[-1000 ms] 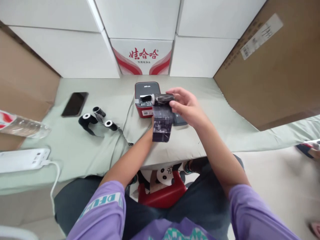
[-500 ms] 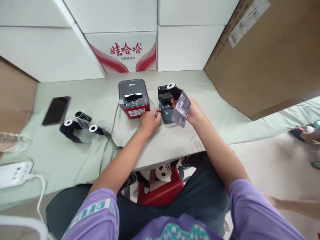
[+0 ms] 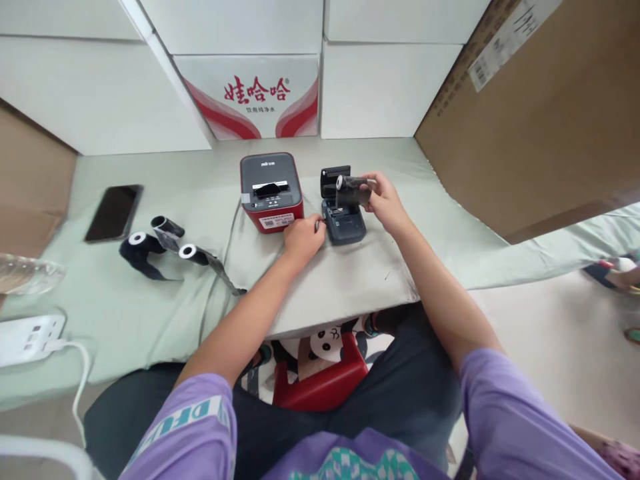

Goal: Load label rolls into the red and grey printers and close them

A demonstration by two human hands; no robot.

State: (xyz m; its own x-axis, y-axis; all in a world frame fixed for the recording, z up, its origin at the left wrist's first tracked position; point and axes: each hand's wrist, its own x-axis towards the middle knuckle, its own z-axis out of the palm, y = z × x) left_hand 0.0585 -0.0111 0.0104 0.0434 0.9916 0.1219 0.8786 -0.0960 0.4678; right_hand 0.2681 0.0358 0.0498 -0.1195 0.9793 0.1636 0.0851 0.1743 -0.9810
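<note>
My right hand [image 3: 386, 203] pinches a roll of dark paper [image 3: 350, 193] with a white core, over the open compartment of a small dark portable printer [image 3: 347, 230]. The printer's lid [image 3: 334, 179] is tipped up at the back. Against the printer's left edge rests my left hand [image 3: 304, 240], its fingers curled closed; a small dark bit shows at the fingertips, too little to name. Just behind that hand stands a larger red and black printer [image 3: 273, 193] with black paper in its slot. At left lie several similar paper rolls [image 3: 193, 255], partly unwound.
A phone [image 3: 114, 212] lies left on the green cloth [image 3: 150, 313]. A white power strip [image 3: 33, 339] with a cable and a clear plastic bottle [image 3: 30, 273] are at the left edge. White boxes [image 3: 270, 100] line the back. A big cardboard box [image 3: 540, 133] stands right.
My right hand has turned the roll so it lies more level, and its loose paper end no longer hangs over the small printer. My left hand stays by the printer.
</note>
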